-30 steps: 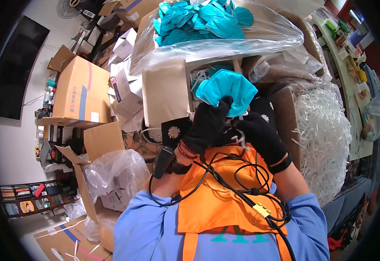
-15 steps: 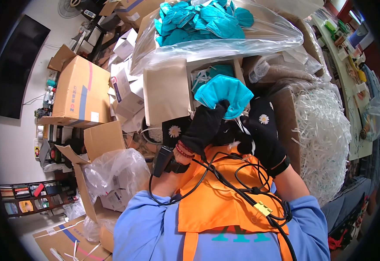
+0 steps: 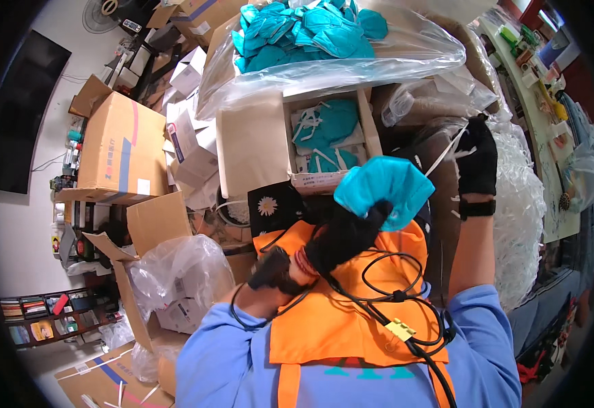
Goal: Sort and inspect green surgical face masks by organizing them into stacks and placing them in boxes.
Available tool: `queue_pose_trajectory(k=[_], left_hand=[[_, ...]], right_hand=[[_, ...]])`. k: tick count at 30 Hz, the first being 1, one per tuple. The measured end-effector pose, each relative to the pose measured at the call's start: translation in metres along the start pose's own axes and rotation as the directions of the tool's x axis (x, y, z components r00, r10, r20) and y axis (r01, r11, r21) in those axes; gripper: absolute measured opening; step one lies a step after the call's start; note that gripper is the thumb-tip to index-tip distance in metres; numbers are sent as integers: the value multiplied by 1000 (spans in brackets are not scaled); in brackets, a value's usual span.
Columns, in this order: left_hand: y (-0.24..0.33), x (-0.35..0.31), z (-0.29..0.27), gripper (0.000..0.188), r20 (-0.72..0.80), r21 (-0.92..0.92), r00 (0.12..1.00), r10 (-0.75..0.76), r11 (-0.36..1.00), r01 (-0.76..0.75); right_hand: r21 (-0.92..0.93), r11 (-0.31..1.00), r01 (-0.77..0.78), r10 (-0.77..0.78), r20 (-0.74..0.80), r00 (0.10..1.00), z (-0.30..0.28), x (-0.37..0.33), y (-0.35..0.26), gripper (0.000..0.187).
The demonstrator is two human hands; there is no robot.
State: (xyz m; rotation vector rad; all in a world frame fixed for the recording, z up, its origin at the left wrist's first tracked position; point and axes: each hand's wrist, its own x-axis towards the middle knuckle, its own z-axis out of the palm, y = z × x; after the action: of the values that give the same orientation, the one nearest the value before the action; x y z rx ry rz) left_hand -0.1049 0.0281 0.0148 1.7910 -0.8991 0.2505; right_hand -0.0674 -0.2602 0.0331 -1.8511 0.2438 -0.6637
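The black-gloved left hand [image 3: 346,234] clamps a stack of teal folded fabric face masks [image 3: 384,188] just below the open white cardboard box's [image 3: 256,146] front edge; the black-gloved right hand [image 3: 477,158] pinches a white elastic strap [image 3: 444,155] stretched up-right from that stack

Bright, even indoor light with soft shadows, glare on the clear plastic bag [image 3: 392,51], sharp centre, and fisheye bending into black corners.
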Motion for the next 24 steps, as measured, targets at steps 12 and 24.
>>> queue_pose_trajectory(k=[12, 24], left_hand=[[-14, 34, -23, 27, 365, -786, 731, -577, 230, 574], [-22, 36, -31, 38, 515, -693, 662, -544, 190, 696]], right_hand=[[440, 764, -472, 274, 442, 854, 66, -40, -84, 24], [242, 839, -488, 262, 607, 750, 54, -64, -71, 24]])
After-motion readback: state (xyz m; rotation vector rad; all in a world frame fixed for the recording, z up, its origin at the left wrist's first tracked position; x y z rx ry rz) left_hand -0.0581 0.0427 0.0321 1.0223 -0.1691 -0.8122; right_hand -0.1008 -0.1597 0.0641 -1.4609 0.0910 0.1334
